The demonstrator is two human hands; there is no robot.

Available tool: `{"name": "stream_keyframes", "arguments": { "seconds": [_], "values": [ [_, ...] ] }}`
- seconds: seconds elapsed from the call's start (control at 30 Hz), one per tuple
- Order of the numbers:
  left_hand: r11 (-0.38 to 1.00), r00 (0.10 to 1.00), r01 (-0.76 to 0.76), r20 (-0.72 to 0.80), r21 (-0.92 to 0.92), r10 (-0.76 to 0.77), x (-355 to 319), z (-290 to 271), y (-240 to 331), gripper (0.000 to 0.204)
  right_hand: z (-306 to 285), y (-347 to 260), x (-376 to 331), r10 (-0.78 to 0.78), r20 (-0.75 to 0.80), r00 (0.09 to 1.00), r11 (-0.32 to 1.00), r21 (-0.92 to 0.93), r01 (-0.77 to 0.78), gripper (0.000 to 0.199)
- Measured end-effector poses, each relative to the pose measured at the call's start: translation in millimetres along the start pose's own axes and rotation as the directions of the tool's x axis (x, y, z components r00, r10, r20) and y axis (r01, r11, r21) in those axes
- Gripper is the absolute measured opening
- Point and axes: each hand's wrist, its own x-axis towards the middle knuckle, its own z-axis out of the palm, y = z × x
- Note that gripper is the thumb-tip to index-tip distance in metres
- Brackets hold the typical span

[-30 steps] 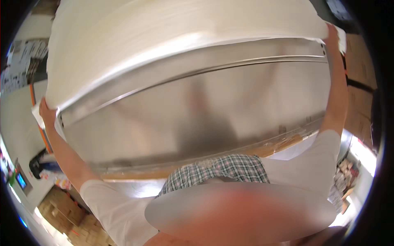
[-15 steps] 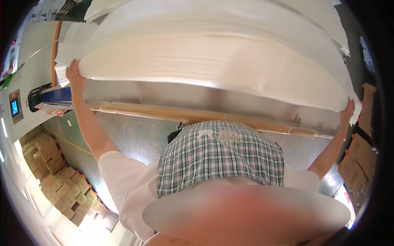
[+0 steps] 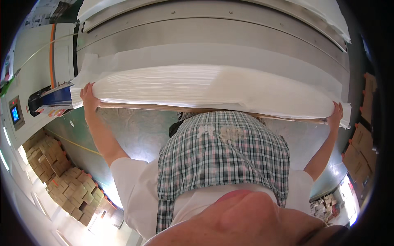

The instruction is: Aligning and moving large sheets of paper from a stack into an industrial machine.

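Left hand and right hand, fingers bent and closed on the material, grip opposite ends of the sheets, a white, layered stack lying along the near edge of the metal bed. The stack bows gently, finely lined lengthwise at left and smoother at right, with a thin, translucent margin spread behind it. Nearer the body are a brown strip and a checked apron.
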Motion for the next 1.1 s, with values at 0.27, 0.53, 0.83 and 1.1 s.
{"name": "stream_keyframes", "arguments": {
  "seconds": [0.27,0.53,0.83,1.1],
  "values": [
    [0.989,0.703,0.114,0.697,0.09,-0.144,103,-21,-32,0.08,-41,-3,116,0.037,0.688,0.725,0.999,-0.027,-0.025,0.075],
    [0.997,0.857,0.075,0.511,0.001,-0.065,192,22,46,0.043,32,38,206,0.07,0.831,0.552,0.971,-0.183,0.152,0.072],
    [0.832,0.865,-0.271,-0.501,-0.485,-0.01,81,-31,134,0.025,-1,-30,175,-0.192,-0.046,0.98,0.865,0.464,0.191,0.038],
    [0.579,0.833,-0.55,-0.448,-0.602,0.325,-15,-48,276,0.023,-137,-378,75,-0.602,-0.316,0.733,0.384,0.69,0.613,0.038]
  ]
}}
